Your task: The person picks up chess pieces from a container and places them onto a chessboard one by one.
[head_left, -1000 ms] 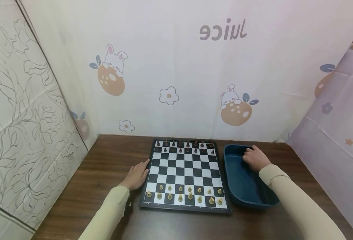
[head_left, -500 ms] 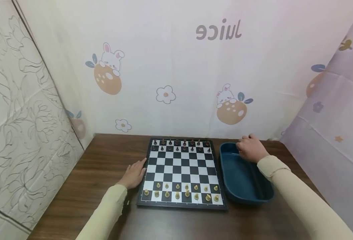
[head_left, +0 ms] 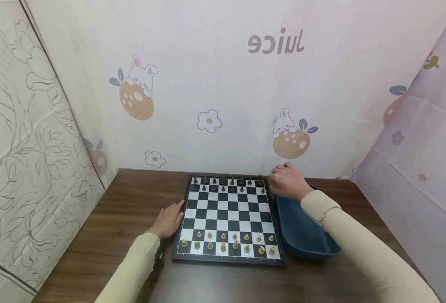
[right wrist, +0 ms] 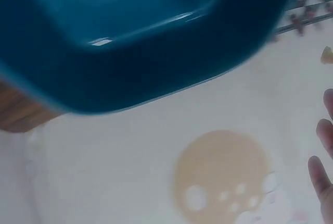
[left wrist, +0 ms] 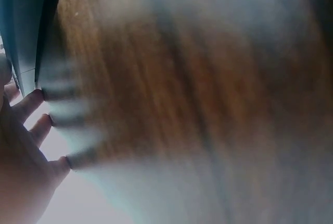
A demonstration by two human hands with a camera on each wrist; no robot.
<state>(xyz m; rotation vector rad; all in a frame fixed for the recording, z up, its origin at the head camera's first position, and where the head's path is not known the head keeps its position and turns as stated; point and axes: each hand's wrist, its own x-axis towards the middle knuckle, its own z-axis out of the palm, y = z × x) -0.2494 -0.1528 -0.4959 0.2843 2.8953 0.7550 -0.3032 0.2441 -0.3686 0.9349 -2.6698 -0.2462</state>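
In the head view a black-and-white chessboard (head_left: 223, 215) lies on the wooden table. Dark chess pieces (head_left: 232, 181) stand in two rows at its far side, pale yellow ones (head_left: 223, 247) in two rows at its near side. My left hand (head_left: 166, 221) rests beside the board's left edge, fingers extended, fingertips at the frame. My right hand (head_left: 289, 181) is raised over the far right corner of the board and the tray's far left end. Near its fingers in the right wrist view shows a pale yellow chess piece (right wrist: 328, 56), partly cut off, apparently pinched.
A deep blue tray (head_left: 308, 229) stands close against the board's right side, partly under the right forearm. Brown table (head_left: 139, 193) spreads left of the board. A printed curtain (head_left: 238, 92) hangs behind the far edge, with more fabric on both sides.
My right hand has risen out of the blue tray and moved left toward the far right corner of the board. The left hand has stayed at the board's left edge.
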